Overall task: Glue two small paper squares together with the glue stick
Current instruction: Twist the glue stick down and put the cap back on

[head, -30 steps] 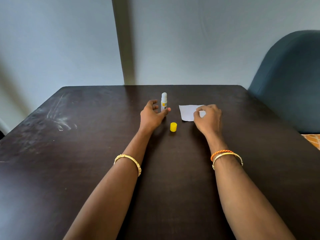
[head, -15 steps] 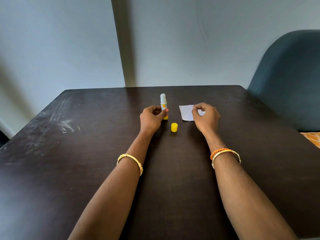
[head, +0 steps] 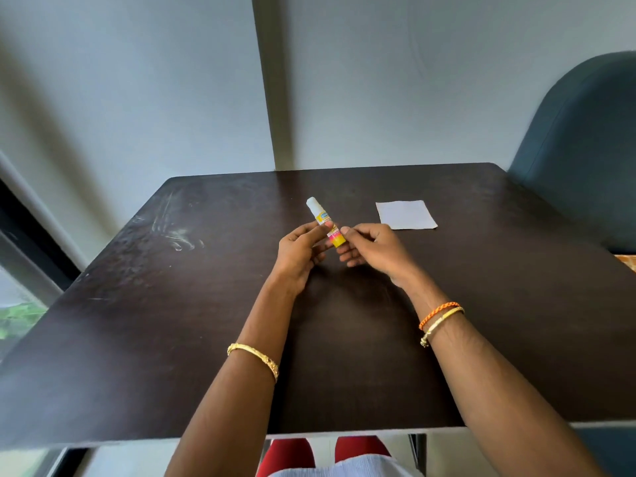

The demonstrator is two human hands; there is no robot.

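Both forearms reach forward over the tabletop from its near edge, hands meeting near the middle. Left hand (head: 298,251) palm turned inward, thumb and fingers curled round the glue stick (head: 326,222), holding it tilted, white end pointing away. Right hand (head: 373,247) just beside it, fingers loosely bent, thumb tip at the stick's yellow base; firm grip unclear. Bracelets on both wrists.

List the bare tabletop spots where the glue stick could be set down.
Free: the table left of the left hand, the strip between the forearms, and right of the paper. Crowded: the centre, where both hands meet around the glue stick; right hand.
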